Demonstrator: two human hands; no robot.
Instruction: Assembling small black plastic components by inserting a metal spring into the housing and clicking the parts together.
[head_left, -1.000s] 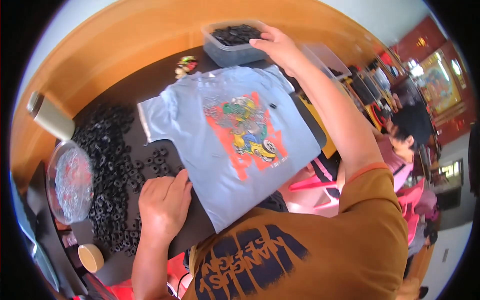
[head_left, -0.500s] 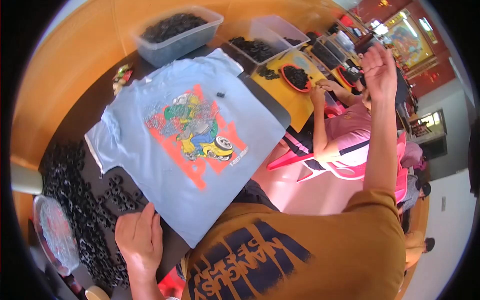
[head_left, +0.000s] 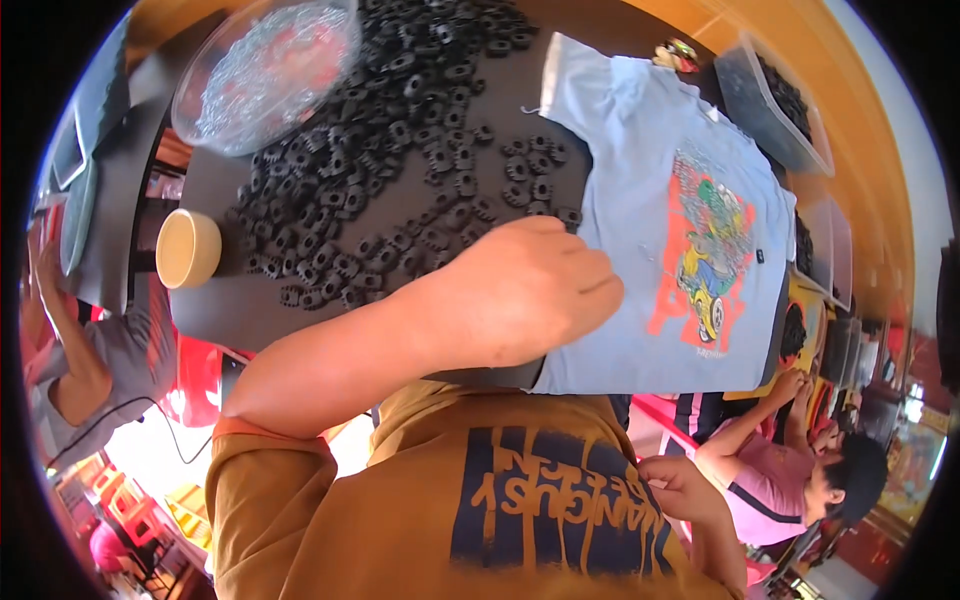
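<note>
A light blue T-shirt (head_left: 625,130) with a printed picture lies spread over the dark table. Fine shiny bits lie scattered on its print, and one small black part (head_left: 760,256) rests beside it. My left hand (head_left: 545,290) is closed in a loose fist over the shirt's near left edge; its fingertips are turned under, hiding whatever they may hold. My right hand (head_left: 690,490) is low at the front of my brown shirt, thumb and fingers pinched together. What lies between them is too small to make out. Many small black notched plastic parts (head_left: 400,150) lie heaped left of the T-shirt.
A clear tub (head_left: 270,75) of shiny thin pieces stands at far left, with a yellowish cup (head_left: 188,248) near the table's left edge. Plastic bins (head_left: 775,110) of black parts line the far right. A co-worker in pink (head_left: 770,490) sits at right; another person in grey (head_left: 110,350) is at left.
The view has swung left. My right hand, raised at the right before, is now down by my chest. My left hand has gone from resting at the shirt's edge to curled over it.
</note>
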